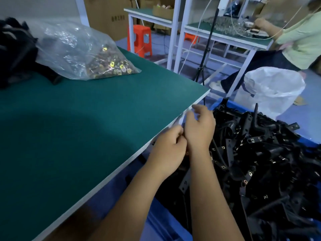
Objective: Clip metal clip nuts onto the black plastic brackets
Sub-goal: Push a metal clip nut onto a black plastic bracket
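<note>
Both my hands hover past the table's right edge, over a blue bin [224, 104] piled with black plastic brackets [260, 153], many carrying metal clip nuts. My left hand [166, 150] has its fingers curled tight, and a small coppery clip nut [187, 152] glints just under them. My right hand [199, 126] is beside it, touching it at the wrist, with fingers loosely spread and nothing visible in them. One black bracket [185, 181] lies just below my hands. A clear plastic bag of loose clip nuts [97, 56] lies on the green table [86, 119] at the far left.
A heap of black parts [15, 53] lies at the table's far left corner. A white sack [272, 87] stands on the floor beyond the bin. Another person [298, 37] works at a second bench [225, 35] at the back right, near orange stools [139, 40] and a tripod [205, 54].
</note>
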`<state>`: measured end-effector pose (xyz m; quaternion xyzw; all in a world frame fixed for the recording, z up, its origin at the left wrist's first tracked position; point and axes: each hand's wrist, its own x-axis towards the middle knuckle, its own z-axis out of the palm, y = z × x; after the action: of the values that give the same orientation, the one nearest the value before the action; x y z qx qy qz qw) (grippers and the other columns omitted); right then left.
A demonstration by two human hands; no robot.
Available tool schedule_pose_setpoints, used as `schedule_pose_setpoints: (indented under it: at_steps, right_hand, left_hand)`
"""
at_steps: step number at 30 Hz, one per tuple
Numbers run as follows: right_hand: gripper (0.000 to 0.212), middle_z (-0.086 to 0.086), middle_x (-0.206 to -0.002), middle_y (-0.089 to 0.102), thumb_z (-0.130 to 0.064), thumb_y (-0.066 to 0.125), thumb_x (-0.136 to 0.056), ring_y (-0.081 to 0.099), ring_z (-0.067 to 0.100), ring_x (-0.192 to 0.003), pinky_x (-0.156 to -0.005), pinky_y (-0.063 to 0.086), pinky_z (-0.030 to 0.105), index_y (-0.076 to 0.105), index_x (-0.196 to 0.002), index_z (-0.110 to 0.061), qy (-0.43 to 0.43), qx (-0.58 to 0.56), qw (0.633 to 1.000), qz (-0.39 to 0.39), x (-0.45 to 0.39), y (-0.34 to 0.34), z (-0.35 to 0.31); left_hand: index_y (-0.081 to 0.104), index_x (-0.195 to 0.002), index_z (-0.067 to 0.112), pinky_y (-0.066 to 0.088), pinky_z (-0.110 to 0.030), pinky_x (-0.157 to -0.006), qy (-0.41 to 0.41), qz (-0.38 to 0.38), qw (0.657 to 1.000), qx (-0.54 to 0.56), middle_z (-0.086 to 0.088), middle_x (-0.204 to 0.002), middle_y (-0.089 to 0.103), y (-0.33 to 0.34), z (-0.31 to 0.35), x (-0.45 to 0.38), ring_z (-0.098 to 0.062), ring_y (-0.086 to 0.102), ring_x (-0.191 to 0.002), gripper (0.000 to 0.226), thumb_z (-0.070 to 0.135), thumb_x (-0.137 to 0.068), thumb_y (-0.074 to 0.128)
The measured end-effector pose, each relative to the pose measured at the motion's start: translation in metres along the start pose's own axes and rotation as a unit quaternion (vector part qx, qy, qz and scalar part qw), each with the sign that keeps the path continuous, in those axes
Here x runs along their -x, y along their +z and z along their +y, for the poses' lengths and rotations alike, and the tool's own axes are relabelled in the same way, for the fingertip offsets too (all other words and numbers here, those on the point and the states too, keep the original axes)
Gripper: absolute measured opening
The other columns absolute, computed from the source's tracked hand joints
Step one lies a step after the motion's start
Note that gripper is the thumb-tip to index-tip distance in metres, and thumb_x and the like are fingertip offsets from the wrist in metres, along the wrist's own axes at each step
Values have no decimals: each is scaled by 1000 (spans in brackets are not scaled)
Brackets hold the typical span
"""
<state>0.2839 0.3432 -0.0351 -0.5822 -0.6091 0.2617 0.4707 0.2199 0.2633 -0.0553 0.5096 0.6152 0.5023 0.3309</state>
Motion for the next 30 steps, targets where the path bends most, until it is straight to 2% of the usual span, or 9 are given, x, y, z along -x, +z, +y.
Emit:
schedule_pose_setpoints:
  at_steps: [2, 5, 8, 13, 15, 18, 21, 25, 30]
  right_hand:
    - [25, 4, -110, 66, -20, 53, -92, 56, 26, -108, -95, 44, 45, 67, -111, -16, -28, -46, 999, -3, -1, 16, -43]
    - [18, -2, -98, 67, -21, 52, -91, 57, 22, -101, -90, 47, 42, 68, -98, -18, -80, -99, 990, -66, 7, 43, -104]
    - [15, -4, -88, 66, -20, 51, -90, 59, 20, -92, -81, 48, 39, 66, -89, -18, -144, -146, 968, -142, 31, 77, -154]
    - [16, -5, -81, 65, -23, 51, -89, 59, 18, -82, -71, 46, 35, 65, -84, -17, -224, -74, 911, -337, 96, 150, -201]
    - [14, 1, -94, 69, -24, 51, -90, 60, 24, -92, -81, 48, 38, 64, -87, -18, -247, -29, 883, -398, 122, 178, -205]
    - [19, 5, -107, 67, -24, 52, -91, 57, 29, -104, -92, 46, 41, 65, -103, -15, -269, 15, 853, -448, 153, 210, -198]
    - [25, 3, -112, 65, -25, 51, -92, 50, 28, -111, -97, 41, 42, 66, -110, -19, -305, 55, 853, -419, 167, 234, -194]
    - [31, 9, -125, 54, -24, 54, -91, 44, 31, -117, -99, 36, 38, 65, -118, -16, -294, 64, 900, -314, 160, 264, -207]
    - [45, 15, -147, 28, -26, 55, -91, 30, 35, -131, -110, 25, 39, 52, -135, -17, -95, 52, 967, -232, 127, 283, -214]
  left_hand:
    - [46, -80, 18, 40, -35, -53, 32, 59, 996, 66, 2, -60, 53, -25, 17, 1, -12, 43, -55, 13, 18, -92, 40]
    - [44, -76, 22, 33, -17, -45, 57, 153, 981, 101, 9, -56, 47, -67, 36, 10, -5, 39, -49, 19, 16, -94, 40]
    - [45, -71, 19, 28, -14, -40, 52, 217, 960, 167, 8, -50, 44, -122, 42, 16, -4, 34, -42, 25, 5, -92, 40]
    - [56, -73, 13, 37, -18, -53, 13, 331, 943, 12, 6, -59, 55, -231, 17, 44, -4, 47, -51, 26, 3, -95, 46]
    - [60, -76, 18, 40, -23, -57, -7, 408, 912, -52, 4, -64, 57, -276, 4, 62, -7, 49, -56, 25, 8, -96, 50]
    - [56, -75, 31, 36, -14, -48, -20, 526, 845, -97, 5, -63, 55, -332, -10, 96, 1, 47, -48, 30, 12, -97, 49]
    - [55, -74, 34, 38, -19, -49, -55, 598, 793, -103, 10, -63, 55, -365, -31, 132, -1, 47, -52, 29, 17, -96, 47]
    - [57, -78, 33, 38, -28, -58, -86, 657, 748, -46, 6, -70, 57, -384, -52, 148, -9, 46, -58, 28, 17, -98, 46]
    - [62, -81, 32, 37, -28, -52, -133, 623, 770, -43, 7, -69, 60, -390, -61, 141, -3, 45, -47, 26, 18, -95, 45]
